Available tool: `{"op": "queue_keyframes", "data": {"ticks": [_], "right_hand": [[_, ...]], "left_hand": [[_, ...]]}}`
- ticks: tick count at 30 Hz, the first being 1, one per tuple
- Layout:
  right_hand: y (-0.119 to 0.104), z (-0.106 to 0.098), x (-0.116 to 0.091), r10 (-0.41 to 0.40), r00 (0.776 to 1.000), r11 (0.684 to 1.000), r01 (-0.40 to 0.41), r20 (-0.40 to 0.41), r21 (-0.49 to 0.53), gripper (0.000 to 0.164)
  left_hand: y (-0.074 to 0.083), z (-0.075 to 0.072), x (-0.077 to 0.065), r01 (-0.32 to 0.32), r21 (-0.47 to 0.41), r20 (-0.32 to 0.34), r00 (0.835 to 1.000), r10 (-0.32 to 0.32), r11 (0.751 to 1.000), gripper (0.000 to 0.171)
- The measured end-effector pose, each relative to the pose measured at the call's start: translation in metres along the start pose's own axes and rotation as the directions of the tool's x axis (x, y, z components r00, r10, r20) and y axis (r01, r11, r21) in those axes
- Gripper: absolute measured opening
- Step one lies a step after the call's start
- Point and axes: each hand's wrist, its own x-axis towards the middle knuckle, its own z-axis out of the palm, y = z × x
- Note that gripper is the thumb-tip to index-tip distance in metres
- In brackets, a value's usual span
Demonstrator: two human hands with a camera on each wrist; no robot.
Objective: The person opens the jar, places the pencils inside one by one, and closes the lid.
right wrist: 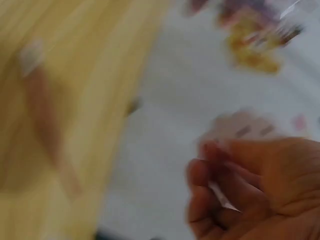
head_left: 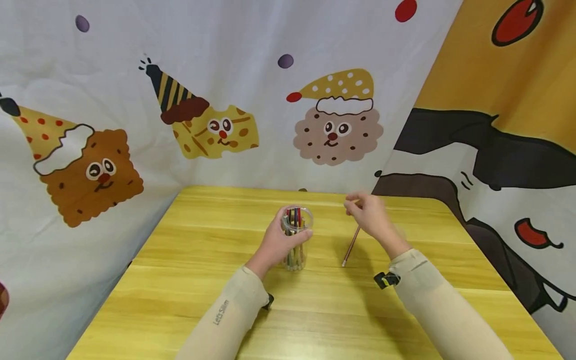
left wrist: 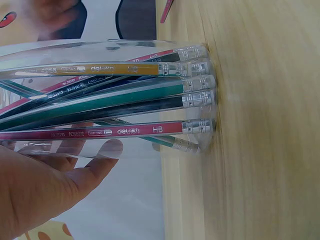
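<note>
My left hand [head_left: 281,241] grips a clear plastic cup [head_left: 309,216] around its upper side, thumb toward the front. Several pencils stand inside the cup, eraser ends down; in the left wrist view a green pencil [left wrist: 145,98], a yellow pencil [left wrist: 120,69] and a red pencil [left wrist: 125,130] show through its wall. The cup's base is right at the tabletop. To its right, my right hand [head_left: 371,215] is raised with loosely curled fingers and nothing between them. Below that hand a reddish pencil [head_left: 351,247] lies on the table, its eraser end toward me, blurred in the right wrist view.
The wooden table [head_left: 180,280] reaches back to a white curtain [head_left: 243,30] printed with cartoon biscuits and cheese. Another part of the curtain, orange and black, hangs along the right side. A dark strap [head_left: 386,280] is around the right wrist.
</note>
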Motion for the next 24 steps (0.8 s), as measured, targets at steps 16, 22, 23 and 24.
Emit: {"op": "queue_keyframes", "data": {"ticks": [16, 22, 23, 24], "right_hand": [[0.066, 0.069, 0.006, 0.176, 0.912, 0.963, -0.081, 0.369, -0.258, 0.039], [0.045, 0.084, 0.0, 0.061, 0.905, 0.944, 0.084, 0.42, -0.318, 0.014], [0.044, 0.085, 0.0, 0.06, 0.91, 0.937, 0.09, 0.41, -0.337, 0.014], [0.044, 0.086, 0.0, 0.067, 0.913, 0.932, 0.087, 0.402, -0.352, 0.014]], "left_hand": [[0.001, 0.001, -0.002, 0.003, -0.002, -0.003, 1.0, -0.003, 1.0, 0.079], [0.002, 0.002, -0.002, -0.004, 0.005, -0.013, 1.0, 0.004, 1.0, 0.079], [0.002, 0.002, -0.002, -0.005, 0.008, -0.016, 1.0, 0.005, 1.0, 0.079], [0.002, 0.002, -0.002, -0.006, 0.012, -0.019, 1.0, 0.006, 1.0, 0.079]]}}
